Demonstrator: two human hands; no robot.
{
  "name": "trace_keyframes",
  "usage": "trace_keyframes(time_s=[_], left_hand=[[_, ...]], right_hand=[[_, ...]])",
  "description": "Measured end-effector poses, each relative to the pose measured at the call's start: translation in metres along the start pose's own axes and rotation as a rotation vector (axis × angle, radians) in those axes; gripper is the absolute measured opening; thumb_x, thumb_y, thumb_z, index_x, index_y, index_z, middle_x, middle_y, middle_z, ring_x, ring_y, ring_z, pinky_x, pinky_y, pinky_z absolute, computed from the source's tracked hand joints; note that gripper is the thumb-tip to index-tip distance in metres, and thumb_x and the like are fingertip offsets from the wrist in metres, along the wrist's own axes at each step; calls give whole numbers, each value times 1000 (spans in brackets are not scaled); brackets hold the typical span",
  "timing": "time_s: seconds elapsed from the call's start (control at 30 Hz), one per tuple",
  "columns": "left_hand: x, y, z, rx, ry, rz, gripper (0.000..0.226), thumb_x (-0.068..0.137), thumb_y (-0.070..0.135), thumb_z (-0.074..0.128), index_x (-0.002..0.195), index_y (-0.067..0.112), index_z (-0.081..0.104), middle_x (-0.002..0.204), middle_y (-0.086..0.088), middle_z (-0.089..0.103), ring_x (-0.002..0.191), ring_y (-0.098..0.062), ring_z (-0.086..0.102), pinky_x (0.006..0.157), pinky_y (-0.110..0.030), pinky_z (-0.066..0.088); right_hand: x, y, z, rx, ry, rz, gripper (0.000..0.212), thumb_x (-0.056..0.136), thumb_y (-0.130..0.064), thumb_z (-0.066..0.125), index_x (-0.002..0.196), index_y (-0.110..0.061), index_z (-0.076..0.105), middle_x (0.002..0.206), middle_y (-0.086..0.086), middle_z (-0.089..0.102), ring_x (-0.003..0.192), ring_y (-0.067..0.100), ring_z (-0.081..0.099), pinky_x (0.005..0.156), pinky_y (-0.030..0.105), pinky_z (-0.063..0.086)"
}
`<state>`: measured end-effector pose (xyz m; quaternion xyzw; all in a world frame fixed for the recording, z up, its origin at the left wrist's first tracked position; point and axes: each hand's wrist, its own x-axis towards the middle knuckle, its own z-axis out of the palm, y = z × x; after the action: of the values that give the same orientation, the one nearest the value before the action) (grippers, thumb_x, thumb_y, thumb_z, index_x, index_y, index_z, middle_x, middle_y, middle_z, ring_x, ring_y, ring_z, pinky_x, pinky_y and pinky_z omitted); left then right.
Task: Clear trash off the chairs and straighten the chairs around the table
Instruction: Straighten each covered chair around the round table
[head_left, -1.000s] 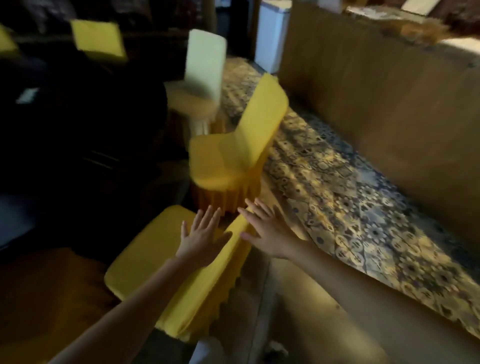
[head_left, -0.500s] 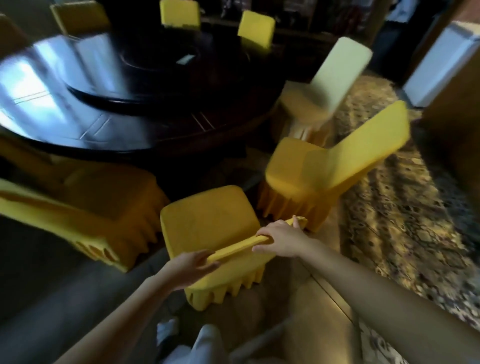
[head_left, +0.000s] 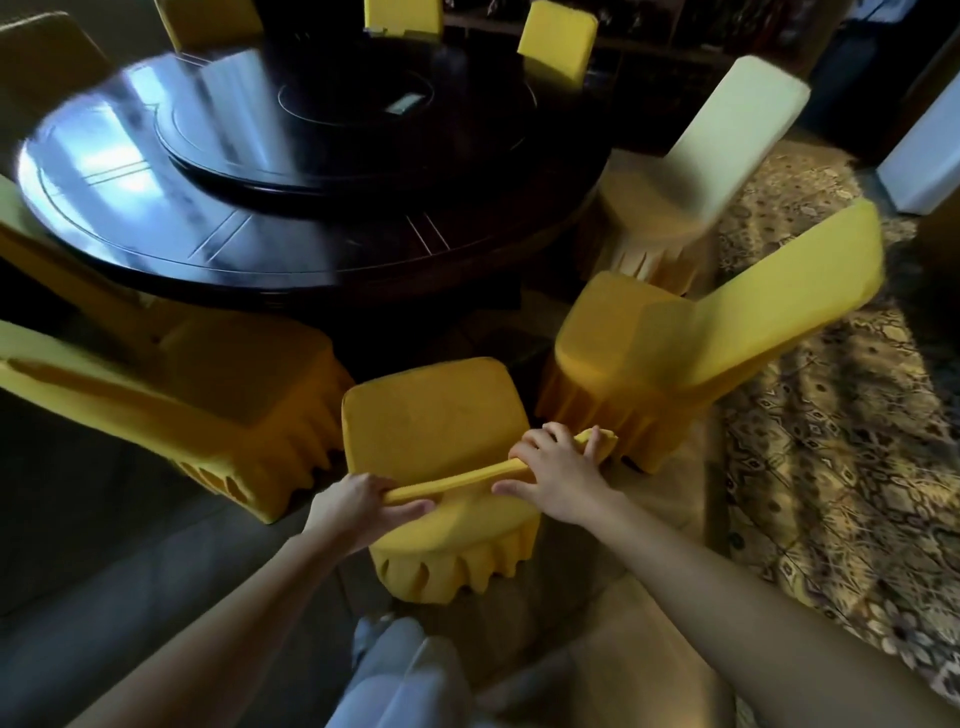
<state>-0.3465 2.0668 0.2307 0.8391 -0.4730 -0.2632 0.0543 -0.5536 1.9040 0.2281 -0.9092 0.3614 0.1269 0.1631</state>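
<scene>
1. Dark round table (head_left: 208, 249) at 11 o'clock; patterned carpet (head_left: 831, 441) at 3.
2. Centre chair (head_left: 431, 415) at 6: left hand (head_left: 358, 506) and right hand (head_left: 558, 467) grip its backrest top.
3. Neighbour chair (head_left: 208, 395) crowds it at 9, angled chair (head_left: 701, 338) at 2.

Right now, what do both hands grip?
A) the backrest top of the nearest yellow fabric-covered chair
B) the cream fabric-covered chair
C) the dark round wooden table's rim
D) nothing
A: left hand and right hand both curl round the backrest top of the nearest yellow fabric-covered chair.
</scene>
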Motion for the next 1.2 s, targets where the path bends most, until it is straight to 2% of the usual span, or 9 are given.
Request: trace_keyframes(time_s=[0.1,0.2,0.3,0.4,0.53,0.67,0.87,1.07,1.2], left_hand=[[21,-1,-12,-16,-10,-57,83,53,88,41,104,28,66,84,8,66,69,-3,62,62,-28,59],[45,-2,-23,-16,-16,-77,88,50,91,39,106,29,67,84,9,66,69,-3,62,60,-26,58],[68,1,-30,-24,-8,-74,84,54,88,43,106,27,66,84,9,64,69,-3,60,52,-21,52],[94,5,-39,-5,23,-79,81,54,89,42,97,24,66,73,10,60,64,-4,58,47,-19,43],[134,6,-51,12,43,-90,87,47,94,35,86,23,67,69,7,63,62,-7,59,48,-23,46],[168,5,-68,-8,42,-85,74,55,90,43,81,26,68,68,6,64,61,-8,60,45,-21,41],[214,0,-90,-24,5,-96,74,54,91,44,80,25,67,66,6,62,61,-9,61,44,-20,40],[248,-4,-102,-53,-16,-85,87,44,96,38,79,22,68,70,2,67,62,-11,63,48,-23,45],[263,-6,-108,-45,-43,-82,82,50,92,42,78,20,67,66,4,62,59,-10,60,47,-21,41]], right_hand=[[20,1,-5,10,22,4,70,78,-80,28,128,-35,48,149,-5,31,144,23,11,108,71,-2],[42,4,-13,-4,40,-5,66,80,-77,31,127,-35,49,151,-3,29,145,24,9,110,68,-1],[63,12,-22,-13,53,-20,65,80,-75,31,128,-34,50,154,-1,24,146,25,5,111,67,-2],[92,22,-34,-21,49,-20,64,81,-74,32,128,-34,50,156,-1,20,146,25,2,111,66,-4],[132,32,-52,-29,29,-11,67,78,-76,28,127,-36,49,156,-2,20,146,23,1,111,64,-5],[168,36,-67,-43,32,-10,66,79,-76,28,127,-37,49,156,-3,19,146,23,2,112,63,-5],[213,38,-87,-38,10,7,63,80,-75,31,127,-37,49,156,-4,19,146,23,1,112,62,-7],[244,41,-100,-24,-1,21,64,80,-76,33,125,-35,51,153,-5,25,145,21,7,113,60,-4],[255,40,-107,8,-4,32,61,80,-75,37,121,-32,53,147,-6,34,142,20,14,114,59,-1]])
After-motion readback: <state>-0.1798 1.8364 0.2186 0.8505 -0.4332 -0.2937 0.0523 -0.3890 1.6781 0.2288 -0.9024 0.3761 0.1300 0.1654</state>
